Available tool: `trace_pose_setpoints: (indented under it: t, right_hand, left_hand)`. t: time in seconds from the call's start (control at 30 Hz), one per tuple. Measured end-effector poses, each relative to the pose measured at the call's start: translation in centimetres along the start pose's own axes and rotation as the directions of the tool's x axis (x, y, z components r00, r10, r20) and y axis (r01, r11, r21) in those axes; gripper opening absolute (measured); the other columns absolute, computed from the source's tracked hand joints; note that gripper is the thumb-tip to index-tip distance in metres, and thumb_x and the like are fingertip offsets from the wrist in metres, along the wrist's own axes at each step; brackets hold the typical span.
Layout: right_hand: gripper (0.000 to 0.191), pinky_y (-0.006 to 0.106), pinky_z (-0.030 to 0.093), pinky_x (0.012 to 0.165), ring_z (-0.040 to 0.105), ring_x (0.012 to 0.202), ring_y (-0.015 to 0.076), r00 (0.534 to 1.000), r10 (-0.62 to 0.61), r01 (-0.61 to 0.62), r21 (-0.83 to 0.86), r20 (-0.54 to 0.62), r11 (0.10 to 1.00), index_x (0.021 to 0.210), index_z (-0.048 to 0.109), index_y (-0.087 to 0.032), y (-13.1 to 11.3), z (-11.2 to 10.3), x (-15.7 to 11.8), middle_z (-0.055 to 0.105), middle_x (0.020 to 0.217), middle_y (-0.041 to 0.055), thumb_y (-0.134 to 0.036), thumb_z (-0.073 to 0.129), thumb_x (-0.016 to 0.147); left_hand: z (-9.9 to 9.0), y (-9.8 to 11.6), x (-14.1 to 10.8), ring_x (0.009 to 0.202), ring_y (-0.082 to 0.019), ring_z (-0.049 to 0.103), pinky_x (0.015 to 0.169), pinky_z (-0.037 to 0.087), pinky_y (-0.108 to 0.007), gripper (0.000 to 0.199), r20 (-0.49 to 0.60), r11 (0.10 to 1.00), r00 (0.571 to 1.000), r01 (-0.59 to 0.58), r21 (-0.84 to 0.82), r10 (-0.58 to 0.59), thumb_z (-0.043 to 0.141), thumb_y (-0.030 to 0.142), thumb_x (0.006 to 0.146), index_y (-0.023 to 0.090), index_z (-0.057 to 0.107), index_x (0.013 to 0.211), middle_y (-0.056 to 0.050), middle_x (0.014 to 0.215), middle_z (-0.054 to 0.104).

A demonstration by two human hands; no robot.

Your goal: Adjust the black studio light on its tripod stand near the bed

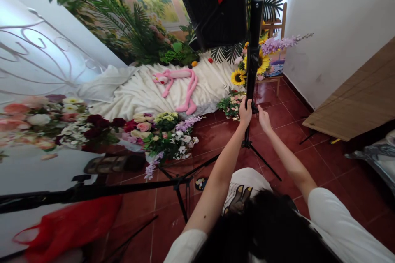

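Note:
A black upright stand rises in front of me, with a large black light panel beside its upper part. My left hand is wrapped round the pole from its left side. At the pole's right, by a dark knob, is my right hand, its fingers close together at the knob; whether they grip it is too small to tell. The stand's legs spread on the floor below my hands.
A pink plush toy lies on a white draped blanket. Flowers stand at the left and behind the pole. Another black stand crosses the lower left, near a red bag. A wooden board leans at the right.

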State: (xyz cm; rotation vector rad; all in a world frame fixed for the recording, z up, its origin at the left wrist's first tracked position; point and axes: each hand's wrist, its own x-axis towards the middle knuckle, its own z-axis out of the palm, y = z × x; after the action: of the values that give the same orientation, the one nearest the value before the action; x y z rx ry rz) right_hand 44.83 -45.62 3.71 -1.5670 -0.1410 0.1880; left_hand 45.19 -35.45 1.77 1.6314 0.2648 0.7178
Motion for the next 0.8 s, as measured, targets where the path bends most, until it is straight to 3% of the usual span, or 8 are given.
trace_pose_setpoints:
  t: [0.13, 0.3, 0.43, 0.53, 0.6, 0.67, 0.73, 0.8]
  right_hand:
    - [0.055, 0.022, 0.01, 0.034, 0.012, 0.034, 0.0064, 0.922, 0.327, -0.387, 0.424, 0.208, 0.819, 0.053, 0.02, -0.024, -0.8, 1.0, -0.2, 0.018, 0.04, -0.0087, -0.049, 0.039, 0.098]
    - [0.05, 0.02, 0.014, 0.031, 0.011, 0.035, 0.0076, 0.796, 0.374, -0.605, 0.588, 0.477, 0.538, 0.056, 0.012, -0.023, -2.3, 0.3, -0.5, 0.016, 0.04, -0.0075, -0.031, 0.029, 0.101]
    - [0.047, 0.017, 0.018, 0.035, 0.013, 0.037, 0.0072, 0.786, 0.338, -0.615, 0.595, 0.518, 0.518, 0.056, 0.013, -0.022, -2.9, -0.3, -0.7, 0.019, 0.043, -0.0068, -0.021, 0.022, 0.103]
    - [0.048, 0.02, 0.016, 0.038, 0.013, 0.038, 0.0083, 0.809, 0.364, -0.568, 0.457, 0.461, 0.684, 0.056, 0.017, -0.023, -2.5, -0.4, -0.9, 0.019, 0.044, -0.0076, -0.028, 0.023, 0.104]
    - [0.05, 0.022, 0.02, 0.041, 0.019, 0.04, 0.0093, 0.885, 0.355, -0.434, 0.258, 0.301, 0.863, 0.057, 0.023, -0.024, -1.9, -0.5, -1.1, 0.022, 0.045, -0.0077, -0.044, 0.031, 0.102]
    - [0.05, 0.023, 0.028, 0.048, 0.033, 0.045, 0.0116, 0.977, 0.19, -0.185, -0.058, 0.095, 0.981, 0.061, 0.032, -0.024, -1.2, -0.8, -1.4, 0.034, 0.049, -0.0056, -0.057, 0.042, 0.097]
    - [0.047, 0.025, 0.032, 0.057, 0.047, 0.056, 0.0155, 0.998, -0.055, 0.053, -0.413, 0.005, 0.909, 0.068, 0.04, -0.024, -0.8, -1.2, -1.7, 0.046, 0.057, -0.0024, -0.063, 0.047, 0.092]
    - [0.046, 0.026, 0.031, 0.061, 0.053, 0.063, 0.0183, 0.981, -0.188, 0.167, -0.65, 0.037, 0.741, 0.075, 0.046, -0.023, -0.8, -1.6, -1.9, 0.053, 0.063, -0.0003, -0.066, 0.046, 0.092]
  left_hand:
    - [0.1, -0.3, 0.2, 0.108, -0.02, 0.063, 0.099, 0.046, -0.032, 0.065, -0.02, 1.0, 1.0, -0.022, 0.011, 0.022, 0.036, 0.072, 0.09, 0.017, 0.063, 0.114, -0.013, 0.114, 0.068]
    - [0.2, -0.7, 0.5, 0.096, -0.018, 0.063, 0.093, 0.048, -0.032, 0.058, -0.027, 0.999, 0.999, -0.044, 0.002, 0.044, 0.038, 0.069, 0.092, 0.019, 0.063, 0.105, -0.01, 0.104, 0.068]
    - [-0.1, -0.3, 0.5, 0.089, -0.017, 0.062, 0.087, 0.049, -0.03, 0.056, -0.004, 0.998, 0.998, -0.055, -0.013, 0.055, 0.039, 0.069, 0.092, 0.019, 0.061, 0.103, -0.008, 0.097, 0.067]
    - [-0.5, 0.3, 0.4, 0.086, -0.015, 0.06, 0.086, 0.049, -0.028, 0.055, 0.035, 0.998, 0.997, -0.067, 0.003, 0.066, 0.037, 0.068, 0.093, 0.019, 0.061, 0.099, -0.007, 0.094, 0.066]
    - [-1.0, 0.7, 0.4, 0.088, -0.015, 0.06, 0.088, 0.049, -0.028, 0.055, 0.076, 0.997, 0.994, -0.082, 0.011, 0.081, 0.037, 0.069, 0.092, 0.019, 0.06, 0.1, -0.007, 0.096, 0.065]
    - [-1.4, 0.9, 0.4, 0.091, -0.015, 0.06, 0.089, 0.049, -0.028, 0.055, 0.125, 0.995, 0.988, -0.095, 0.005, 0.094, 0.037, 0.07, 0.092, 0.02, 0.059, 0.102, -0.008, 0.099, 0.065]
    - [-1.7, 1.0, 0.5, 0.09, -0.016, 0.06, 0.088, 0.049, -0.028, 0.055, 0.157, 0.995, 0.982, -0.101, 0.001, 0.1, 0.037, 0.07, 0.091, 0.02, 0.058, 0.1, -0.008, 0.098, 0.064]
    - [-1.8, 1.0, 0.6, 0.088, -0.015, 0.059, 0.086, 0.05, -0.028, 0.054, 0.171, 0.995, 0.981, -0.098, 0.006, 0.095, 0.038, 0.07, 0.091, 0.02, 0.058, 0.098, -0.007, 0.096, 0.062]
